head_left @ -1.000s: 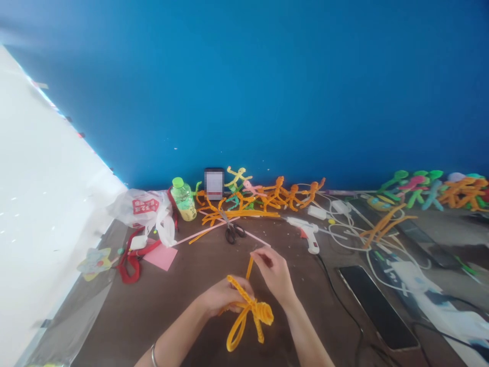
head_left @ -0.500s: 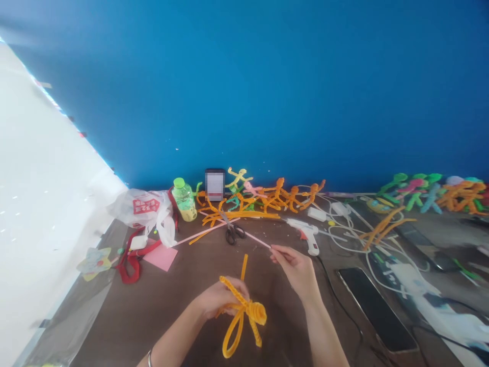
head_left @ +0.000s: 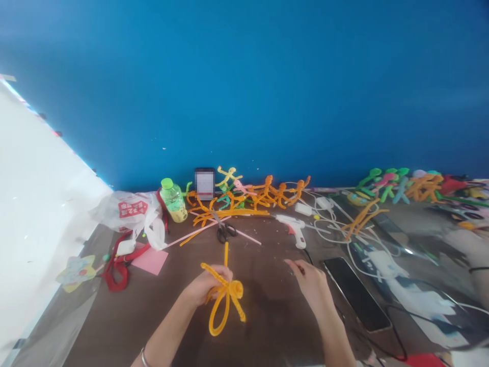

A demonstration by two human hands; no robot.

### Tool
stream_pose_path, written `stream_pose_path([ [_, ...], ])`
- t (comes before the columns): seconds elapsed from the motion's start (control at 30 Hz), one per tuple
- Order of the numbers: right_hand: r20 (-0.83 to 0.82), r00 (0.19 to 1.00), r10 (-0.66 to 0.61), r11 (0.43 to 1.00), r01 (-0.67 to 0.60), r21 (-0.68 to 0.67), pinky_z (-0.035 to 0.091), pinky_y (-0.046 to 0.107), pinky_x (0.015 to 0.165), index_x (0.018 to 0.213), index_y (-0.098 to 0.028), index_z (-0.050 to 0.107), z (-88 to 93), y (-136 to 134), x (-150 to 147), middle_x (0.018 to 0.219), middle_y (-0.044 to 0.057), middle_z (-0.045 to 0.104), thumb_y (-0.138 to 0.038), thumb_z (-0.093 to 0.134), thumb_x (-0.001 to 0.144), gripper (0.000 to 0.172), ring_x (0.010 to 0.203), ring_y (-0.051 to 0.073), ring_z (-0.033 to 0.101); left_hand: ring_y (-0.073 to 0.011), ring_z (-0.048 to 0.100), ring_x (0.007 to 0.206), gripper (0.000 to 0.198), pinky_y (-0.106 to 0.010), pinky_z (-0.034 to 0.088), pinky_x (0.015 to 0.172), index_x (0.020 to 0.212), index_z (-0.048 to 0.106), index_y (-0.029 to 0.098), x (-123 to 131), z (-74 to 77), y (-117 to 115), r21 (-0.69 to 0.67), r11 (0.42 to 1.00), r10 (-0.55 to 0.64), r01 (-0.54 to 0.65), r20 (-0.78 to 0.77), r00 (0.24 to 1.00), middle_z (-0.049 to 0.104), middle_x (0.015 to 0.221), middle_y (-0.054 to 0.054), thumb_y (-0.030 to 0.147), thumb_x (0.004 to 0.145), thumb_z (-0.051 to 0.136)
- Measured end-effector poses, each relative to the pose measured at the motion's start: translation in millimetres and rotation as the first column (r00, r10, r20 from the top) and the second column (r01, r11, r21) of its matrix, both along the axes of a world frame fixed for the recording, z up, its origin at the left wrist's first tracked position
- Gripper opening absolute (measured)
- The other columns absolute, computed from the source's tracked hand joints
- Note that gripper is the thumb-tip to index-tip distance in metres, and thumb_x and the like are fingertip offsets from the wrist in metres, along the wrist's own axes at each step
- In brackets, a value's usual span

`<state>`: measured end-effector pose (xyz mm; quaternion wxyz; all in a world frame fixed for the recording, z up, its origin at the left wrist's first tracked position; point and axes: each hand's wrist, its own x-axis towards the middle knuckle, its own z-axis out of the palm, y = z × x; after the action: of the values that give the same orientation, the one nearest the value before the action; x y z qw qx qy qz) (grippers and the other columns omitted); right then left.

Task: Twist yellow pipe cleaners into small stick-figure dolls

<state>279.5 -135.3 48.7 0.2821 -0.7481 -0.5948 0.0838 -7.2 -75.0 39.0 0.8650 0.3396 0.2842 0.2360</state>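
Observation:
In the lower middle, my left hand (head_left: 208,286) is closed around a yellow-orange pipe-cleaner figure (head_left: 236,289). It has a coiled round head, twisted arms, a large loop hanging down and a straight stem pointing up. My right hand (head_left: 311,280) hovers over the table to the right, fingers loosely curled and slightly apart, with nothing visible in them. A pink pipe cleaner (head_left: 248,236) lies beyond the hands, beside black-handled scissors (head_left: 225,232). Behind these is a pile of orange pipe cleaners (head_left: 244,212).
A white glue gun (head_left: 294,228) and a phone (head_left: 357,293) lie at right, among white cables. Finished figures (head_left: 269,191) line the back. A green-capped bottle (head_left: 173,201), plastic bag (head_left: 126,209) and pink paper (head_left: 153,260) are left. Another person's arm (head_left: 476,255) shows at far right.
My right hand has let go of the pink pipe cleaner, which now lies on the table, and drawn back from it. The view has turned right; my left hand still holds the figure.

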Motion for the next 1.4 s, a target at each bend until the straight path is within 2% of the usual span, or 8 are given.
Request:
stream_pose_path([
  [0.23,-0.199,0.970,0.139,0.990,-0.139,0.011,0.046,0.036,0.082,0.094,-0.019,0.064,-27.2,-32,8,0.099,0.009,0.066,-0.038,0.043,0.085,0.029,0.092,0.023,0.061,-0.0018,0.036,0.033,0.028,-0.016,0.018,0.031,0.061,0.048,0.014,0,-20.1,13,-0.131,0.991,0.043,-0.009,0.258,0.965,0.045,0.058,0.003,0.032,0.059,0.069],
  [0.43,-0.144,0.988,-0.057,0.998,0.060,0.019,0.048,0.032,0.066,0.080,-0.019,0.063,-33.5,-50,7,0.079,0.008,0.067,-0.041,0.045,0.083,0.029,0.070,0.021,0.062,-0.0012,0.036,0.034,0.024,-0.015,0.019,0.031,0.062,0.049,0.013,-8,-36.3,11,-0.140,0.990,0.051,-0.012,0.274,0.961,0.047,0.060,0.002,0.028,0.063,0.067],
  [0.6,-0.035,0.984,-0.175,0.979,0.178,0.096,0.046,0.032,0.072,0.091,-0.014,0.060,-29.1,-15,25,0.090,0.013,0.063,-0.039,0.034,0.086,0.036,0.081,0.022,0.059,-0.0025,0.040,0.038,0.021,-0.015,0.022,0.033,0.062,0.052,0.011,-11,-39.1,10,-0.140,0.990,0.054,-0.030,0.177,0.983,0.051,0.062,-0.001,0.025,0.062,0.068],
  [0.7,0.183,0.935,-0.303,0.938,0.327,-0.120,0.044,0.033,0.076,0.104,-0.012,0.055,-19.0,22,38,0.098,0.014,0.059,-0.039,0.038,0.084,0.038,0.089,0.023,0.056,-0.0031,0.041,0.038,0.020,-0.015,0.023,0.033,0.062,0.052,0.011,-13,-38.3,11,-0.135,0.989,0.075,-0.054,0.150,0.986,0.052,0.061,-0.001,0.024,0.062,0.068],
  [0.83,0.247,0.927,-0.281,0.906,0.341,-0.250,0.043,0.033,0.070,0.097,-0.014,0.059,-7.3,57,48,0.095,0.013,0.058,-0.045,0.048,0.077,0.039,0.086,0.026,0.057,-0.0032,0.040,0.034,0.018,-0.016,0.021,0.032,0.064,0.053,0.012,-15,-41.7,13,-0.116,0.991,0.081,-0.065,0.138,0.987,0.051,0.057,0.000,0.024,0.064,0.066],
  [0.97,0.270,0.932,-0.241,0.882,0.327,-0.340,0.042,0.030,0.066,0.091,-0.017,0.062,-2.5,61,57,0.091,0.010,0.060,-0.040,0.048,0.077,0.030,0.085,0.024,0.058,-0.0027,0.038,0.033,0.018,-0.016,0.020,0.033,0.064,0.051,0.012,-16,-50.0,14,-0.103,0.992,0.082,-0.068,0.138,0.987,0.050,0.055,0.001,0.025,0.065,0.065],
  [1.17,0.311,0.910,-0.274,0.834,0.386,-0.394,0.042,0.032,0.065,0.096,-0.017,0.063,0.1,54,72,0.095,0.013,0.062,-0.040,0.043,0.079,0.035,0.087,0.027,0.059,-0.0019,0.037,0.034,0.019,-0.016,0.020,0.034,0.066,0.050,0.013,-14,-57.3,13,-0.087,0.994,0.081,-0.071,0.117,0.990,0.050,0.056,0.001,0.025,0.065,0.065],
  [1.4,0.376,0.877,-0.297,0.833,0.431,-0.346,0.044,0.038,0.071,0.110,-0.013,0.056,10.2,53,70,0.103,0.018,0.058,-0.053,0.038,0.080,0.053,0.092,0.031,0.057,-0.0027,0.038,0.033,0.018,-0.016,0.021,0.033,0.066,0.048,0.013,-12,-39.9,13,-0.082,0.994,0.086,-0.074,0.159,0.983,0.049,0.055,0.001,0.025,0.068,0.061],
])
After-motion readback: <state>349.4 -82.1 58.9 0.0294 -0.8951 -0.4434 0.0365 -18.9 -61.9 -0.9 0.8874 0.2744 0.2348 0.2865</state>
